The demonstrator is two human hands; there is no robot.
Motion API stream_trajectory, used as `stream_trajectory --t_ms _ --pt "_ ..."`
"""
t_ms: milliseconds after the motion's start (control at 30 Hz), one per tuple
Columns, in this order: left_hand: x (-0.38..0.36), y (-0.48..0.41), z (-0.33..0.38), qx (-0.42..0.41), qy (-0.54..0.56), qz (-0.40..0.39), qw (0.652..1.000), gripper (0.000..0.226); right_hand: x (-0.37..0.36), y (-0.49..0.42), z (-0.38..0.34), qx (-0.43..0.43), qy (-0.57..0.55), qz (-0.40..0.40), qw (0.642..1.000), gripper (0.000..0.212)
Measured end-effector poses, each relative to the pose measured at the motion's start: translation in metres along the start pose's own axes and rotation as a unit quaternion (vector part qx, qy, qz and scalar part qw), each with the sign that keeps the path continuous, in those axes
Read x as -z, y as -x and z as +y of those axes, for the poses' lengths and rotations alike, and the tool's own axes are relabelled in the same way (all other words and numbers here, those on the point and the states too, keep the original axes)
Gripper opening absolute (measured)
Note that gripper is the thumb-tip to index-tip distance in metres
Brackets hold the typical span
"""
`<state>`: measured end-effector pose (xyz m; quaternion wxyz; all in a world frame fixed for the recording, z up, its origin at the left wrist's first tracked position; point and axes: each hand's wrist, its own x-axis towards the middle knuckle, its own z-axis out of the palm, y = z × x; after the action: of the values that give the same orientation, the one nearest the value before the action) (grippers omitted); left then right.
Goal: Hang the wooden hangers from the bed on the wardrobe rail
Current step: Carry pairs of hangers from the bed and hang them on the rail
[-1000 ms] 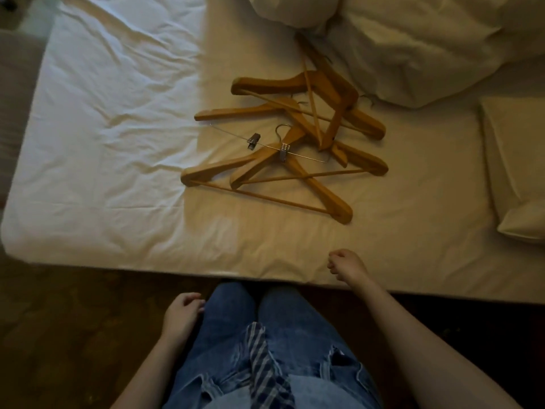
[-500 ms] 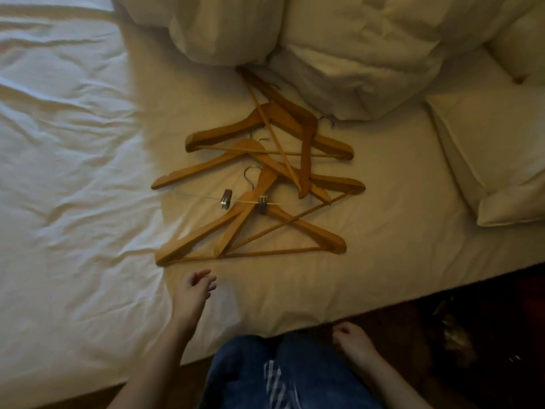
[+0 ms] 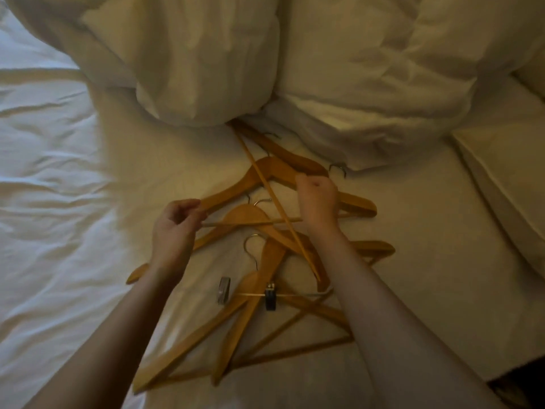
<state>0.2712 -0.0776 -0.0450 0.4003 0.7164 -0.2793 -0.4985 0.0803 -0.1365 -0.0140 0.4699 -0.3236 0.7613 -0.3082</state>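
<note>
Several wooden hangers lie in a tangled pile on the bed sheet. Both my hands are on the upper wooden hanger of the pile. My left hand pinches its left end, where the arm meets the thin bar. My right hand is curled round its right arm near the peak. Another hanger's thin bar crosses over it diagonally. Closer to me, a hanger with metal clips rests across two more hangers. The wardrobe rail is not in view.
A bunched white duvet lies right behind the pile and covers the tip of the farthest hanger. A pillow sits at the right. Dark floor shows at the bottom right, past the bed's edge.
I have leaned in over the bed. Both hands came up from beside my legs, reached into the pile and took hold of the upper hanger's two sides.
</note>
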Motion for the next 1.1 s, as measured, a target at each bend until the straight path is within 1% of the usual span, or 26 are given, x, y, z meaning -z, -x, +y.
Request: stream_trajectory --t_ms 33,100,133,200,233,300,333,433,467,533,567,633,667,767,900,933,1033,1100 --pt "-0.005 -0.01 0.001 -0.005 -0.013 0.001 1.0 0.02 -0.013 -0.011 -0.006 0.004 0.006 0.006 1.0 0.024" --pt "-0.011 -0.031 0.0 -0.01 -0.029 0.007 0.999 0.021 -0.038 -0.035 -0.009 -0.002 0.001 0.008 1.0 0.017" --pt "-0.013 -0.041 -0.001 -0.012 -0.035 0.012 0.999 0.02 -0.049 -0.045 -0.007 -0.005 -0.008 0.007 1.0 0.016" --pt "-0.015 -0.059 -0.003 -0.017 -0.05 0.02 0.998 0.018 -0.066 -0.061 -0.003 -0.017 -0.018 0.006 1.0 0.031" --pt "-0.016 -0.067 -0.004 -0.019 -0.059 0.021 0.998 0.018 -0.073 -0.068 -0.002 -0.021 -0.016 0.007 1.0 0.033" --pt "-0.016 -0.081 -0.006 -0.02 -0.072 0.018 0.997 0.02 -0.085 -0.082 0.001 -0.026 -0.02 0.006 0.999 0.022" --pt "-0.015 -0.087 -0.008 -0.02 -0.077 0.016 0.997 0.02 -0.09 -0.088 0.003 -0.032 -0.025 0.009 0.999 0.021" --pt "-0.014 -0.101 -0.016 -0.013 -0.086 0.02 0.996 0.017 -0.105 -0.102 0.005 -0.052 -0.034 0.025 0.998 0.036" --pt "-0.015 -0.106 -0.019 -0.01 -0.088 0.02 0.996 0.017 -0.109 -0.106 0.006 -0.055 -0.038 0.033 0.997 0.036" --pt "-0.016 -0.113 -0.023 -0.008 -0.098 0.013 0.995 0.018 -0.119 -0.112 0.007 -0.049 -0.047 0.052 0.996 0.023" --pt "-0.017 -0.116 -0.023 -0.009 -0.105 0.006 0.994 0.018 -0.124 -0.115 0.007 -0.044 -0.042 0.068 0.996 0.029" --pt "-0.018 -0.121 -0.023 -0.011 -0.118 -0.005 0.993 0.019 -0.128 -0.118 0.009 -0.031 -0.027 0.09 0.995 0.057" --pt "-0.018 -0.123 -0.023 -0.01 -0.121 -0.008 0.993 0.019 -0.128 -0.121 0.009 -0.024 -0.023 0.09 0.995 0.064" --pt "-0.02 -0.126 -0.026 -0.011 -0.126 -0.008 0.992 0.019 -0.126 -0.132 0.007 -0.015 0.001 0.056 0.998 0.07" --pt "-0.022 -0.125 -0.033 -0.008 -0.157 -0.016 0.988 0.016 -0.123 -0.146 0.002 -0.034 0.041 -0.007 0.999 0.062" --pt "-0.022 -0.125 -0.034 -0.008 -0.167 -0.016 0.986 0.016 -0.123 -0.146 0.003 -0.024 0.054 -0.015 0.998 0.057" --pt "-0.021 -0.123 -0.034 0.002 -0.189 -0.023 0.982 0.015 -0.12 -0.139 0.011 0.017 0.068 -0.015 0.997 0.033" --pt "-0.019 -0.122 -0.033 0.021 -0.218 -0.047 0.975 0.014 -0.118 -0.13 0.017 0.014 0.059 -0.011 0.998 0.024"
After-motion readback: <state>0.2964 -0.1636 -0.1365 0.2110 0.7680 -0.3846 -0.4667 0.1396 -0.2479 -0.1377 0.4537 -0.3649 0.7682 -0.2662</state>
